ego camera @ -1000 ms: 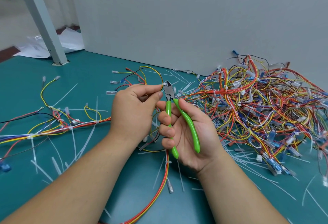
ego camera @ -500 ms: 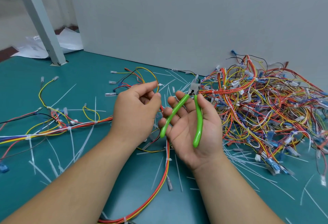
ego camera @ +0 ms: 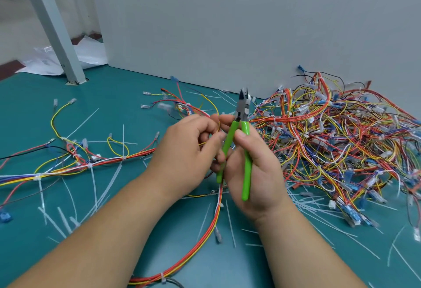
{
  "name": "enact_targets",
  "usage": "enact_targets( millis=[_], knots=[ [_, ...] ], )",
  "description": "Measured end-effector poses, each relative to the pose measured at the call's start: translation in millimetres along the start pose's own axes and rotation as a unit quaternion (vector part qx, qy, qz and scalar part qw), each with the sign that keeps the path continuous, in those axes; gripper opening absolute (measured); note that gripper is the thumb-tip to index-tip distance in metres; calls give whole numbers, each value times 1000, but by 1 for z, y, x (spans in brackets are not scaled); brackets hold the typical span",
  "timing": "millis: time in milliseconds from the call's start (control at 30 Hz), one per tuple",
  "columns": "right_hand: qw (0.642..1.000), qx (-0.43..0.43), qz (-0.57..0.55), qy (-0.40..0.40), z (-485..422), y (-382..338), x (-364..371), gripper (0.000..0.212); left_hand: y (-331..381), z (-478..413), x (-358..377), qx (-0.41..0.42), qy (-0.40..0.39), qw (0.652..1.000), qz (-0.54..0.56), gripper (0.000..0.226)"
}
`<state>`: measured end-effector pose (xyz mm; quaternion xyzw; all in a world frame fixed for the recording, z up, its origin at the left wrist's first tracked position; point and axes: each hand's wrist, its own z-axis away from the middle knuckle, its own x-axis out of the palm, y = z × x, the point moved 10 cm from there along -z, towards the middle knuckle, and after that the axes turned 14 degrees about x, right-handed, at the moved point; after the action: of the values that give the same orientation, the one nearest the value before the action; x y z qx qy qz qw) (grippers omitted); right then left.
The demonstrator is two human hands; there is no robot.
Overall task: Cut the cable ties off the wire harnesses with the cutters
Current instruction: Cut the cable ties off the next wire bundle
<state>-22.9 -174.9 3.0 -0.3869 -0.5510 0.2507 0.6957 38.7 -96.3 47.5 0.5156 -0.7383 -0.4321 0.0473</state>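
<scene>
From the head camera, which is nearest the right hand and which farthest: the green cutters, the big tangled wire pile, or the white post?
1. Green cutters: gripped in the right hand itself.
2. Tangled wire pile: just to its right on the mat.
3. White post: far back on the left.

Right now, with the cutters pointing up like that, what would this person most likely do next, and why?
Probably tip the green-handled cutters down toward the wires pinched in the left hand. The right hand grips both handles, but the blades point up and away, touching nothing, so no tie is between them yet. White ties still circle the red-and-yellow harness below the hands.
</scene>
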Motion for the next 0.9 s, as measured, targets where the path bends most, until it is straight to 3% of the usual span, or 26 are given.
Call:
enact_targets(
  millis=[133, 333, 467, 700, 800, 900],
  knots=[
    [997, -13, 74, 27, 0, -2, -5, 46, 2, -2, 4, 55, -76, 988, -125, 24],
    [995, -46, 21, 85, 0, -7, -20, 37, -1, -1, 12, 62, -98, 984, -137, 7],
    [994, -58, 6, 89, 1, -10, -22, 45, -13, 1, 5, -15, -48, 999, -15, 15],
    [994, -80, 7, 74, 3, -14, -19, 45, -25, 2, 11, -99, -30, 986, 131, 17],
    [989, -102, 23, 108, 5, -15, -21, 40, -38, 6, 4, -174, 70, 953, 237, 16],
    [969, -122, 124, 177, 9, -14, -23, 26, -47, 9, 2, -223, 138, 911, 320, 15]
  ],
)
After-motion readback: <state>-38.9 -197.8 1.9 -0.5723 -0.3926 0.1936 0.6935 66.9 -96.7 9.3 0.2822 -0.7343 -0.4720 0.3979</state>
